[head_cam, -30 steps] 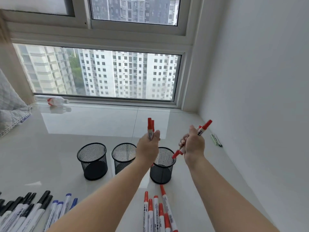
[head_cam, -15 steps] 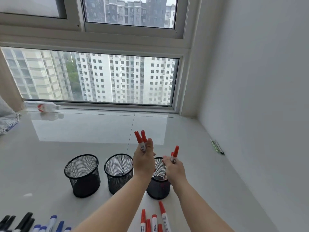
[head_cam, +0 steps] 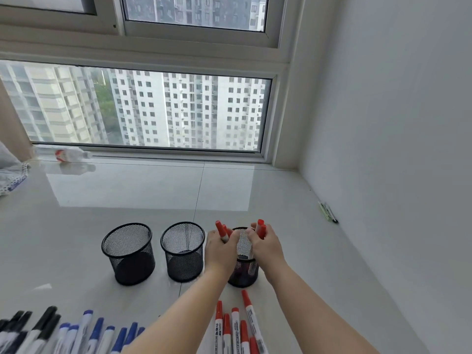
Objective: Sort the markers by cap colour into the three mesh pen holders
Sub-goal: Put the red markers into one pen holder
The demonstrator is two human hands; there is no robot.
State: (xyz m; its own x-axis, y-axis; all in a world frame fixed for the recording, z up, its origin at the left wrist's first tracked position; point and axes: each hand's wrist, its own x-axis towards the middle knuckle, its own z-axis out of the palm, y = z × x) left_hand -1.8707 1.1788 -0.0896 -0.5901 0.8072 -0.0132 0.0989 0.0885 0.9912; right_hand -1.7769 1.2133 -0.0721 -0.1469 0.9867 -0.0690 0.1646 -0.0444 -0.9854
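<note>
Three black mesh pen holders stand in a row on the white floor: the left holder (head_cam: pixel 127 254), the middle holder (head_cam: pixel 183 251) and the right holder (head_cam: pixel 242 273). My left hand (head_cam: pixel 221 251) grips red-capped markers (head_cam: pixel 221 231), caps up, at the right holder's left rim. At its right rim, my right hand (head_cam: pixel 265 247) grips more red-capped markers (head_cam: pixel 261 227), their lower ends inside the holder. Several red-capped markers (head_cam: pixel 236 325) lie near me. Blue-capped markers (head_cam: pixel 99 330) and black-capped markers (head_cam: pixel 33 325) lie at the lower left.
A white wall (head_cam: pixel 396 149) runs along the right, with a green pen and a dark pen (head_cam: pixel 328 212) at its foot. A plastic bottle (head_cam: pixel 63 153) lies by the window. A quilted cloth (head_cam: pixel 10 172) sits at the far left.
Both hands have come down and together onto the right holder with their red markers. The right hand's markers now dip into the holder. The camera has tilted down, showing more markers.
</note>
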